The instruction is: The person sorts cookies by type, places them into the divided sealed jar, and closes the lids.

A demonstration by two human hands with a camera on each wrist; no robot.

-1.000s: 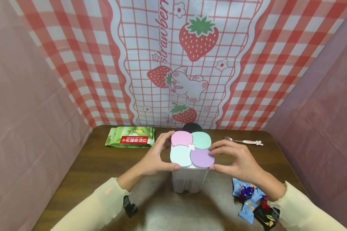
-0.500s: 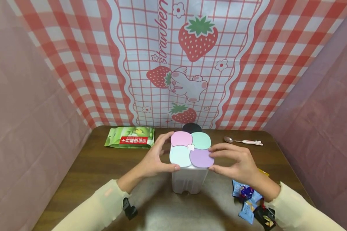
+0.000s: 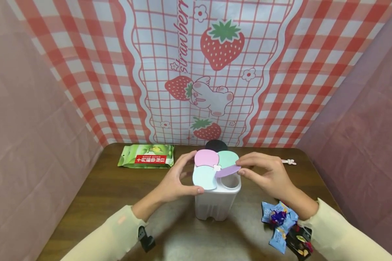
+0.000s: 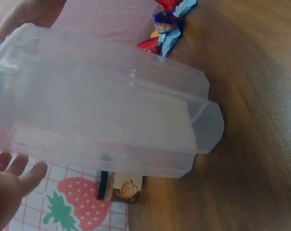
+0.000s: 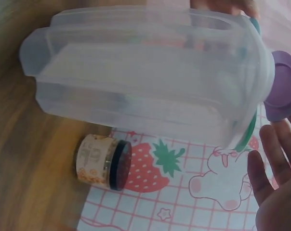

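Observation:
A tall translucent storage container (image 3: 215,204) with a white rim stands upright on the table. Four petal-like flaps top it: pink (image 3: 206,158), green (image 3: 228,158), pale blue (image 3: 204,177) and purple. My left hand (image 3: 174,183) holds the container's left side near the top, thumb along the front. My right hand (image 3: 264,174) pinches the outer edge of the purple flap (image 3: 227,171), which is tilted up. Below it a round opening (image 3: 230,182) shows. In the right wrist view, the underside of the purple flap (image 5: 283,86) has a raised ring.
Behind the container stands a small labelled jar (image 5: 99,161) with a black lid. A green food packet (image 3: 147,156) lies at the back left. Wrapped snacks (image 3: 281,224) are piled at right, near my forearm. A spoon handle (image 3: 289,162) shows behind my right hand.
The purple flap has swung up from lying flat, raised by my right hand, and the opening beneath is uncovered. My left hand keeps its place on the container.

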